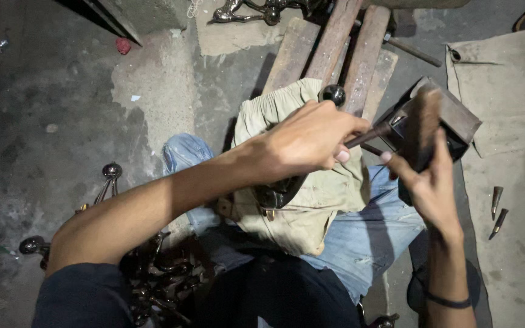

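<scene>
Dark metal rod [369, 135] pinched in left hand [302, 143], right hand [429, 182] clasping worn wooden brush [423, 124]; brushing underway, next stroke needs steady hold.

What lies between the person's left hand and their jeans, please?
In the head view, a khaki cloth lies draped over the jeans beneath the left hand, with a dark metal piece resting on it just under the hand.
</scene>
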The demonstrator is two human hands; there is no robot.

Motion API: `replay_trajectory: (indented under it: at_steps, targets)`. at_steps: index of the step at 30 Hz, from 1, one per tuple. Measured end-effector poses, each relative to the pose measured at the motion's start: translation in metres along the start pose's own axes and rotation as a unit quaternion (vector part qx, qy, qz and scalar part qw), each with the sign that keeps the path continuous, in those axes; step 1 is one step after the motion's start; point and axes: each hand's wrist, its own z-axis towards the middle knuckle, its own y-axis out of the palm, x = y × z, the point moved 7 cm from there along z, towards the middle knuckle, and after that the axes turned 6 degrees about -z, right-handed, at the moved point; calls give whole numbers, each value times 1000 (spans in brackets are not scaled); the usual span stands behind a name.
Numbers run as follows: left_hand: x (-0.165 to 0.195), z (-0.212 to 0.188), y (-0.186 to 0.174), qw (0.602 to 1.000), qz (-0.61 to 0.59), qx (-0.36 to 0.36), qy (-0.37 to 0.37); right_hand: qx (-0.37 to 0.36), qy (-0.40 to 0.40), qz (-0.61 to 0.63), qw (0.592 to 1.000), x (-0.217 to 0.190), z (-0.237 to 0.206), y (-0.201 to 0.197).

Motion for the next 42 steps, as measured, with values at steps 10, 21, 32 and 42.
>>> replay_trajectory:
  at_steps: [10,21,32,42]
  targets:
    - [10,9,5,996,44,-38,66,87,-53,-6,995,-29,-14,8]
    - [-6,-13,-40,969,-219,62,98,88,84,27,992,12,-28,-6]
    - [-38,-24,-19,950,-295,70,72,31,-123,-63,990,-54,21,-19]
    - [-31,-30,-25,960,-226,122,109,12,-96,-151,984,-100,57,-34]
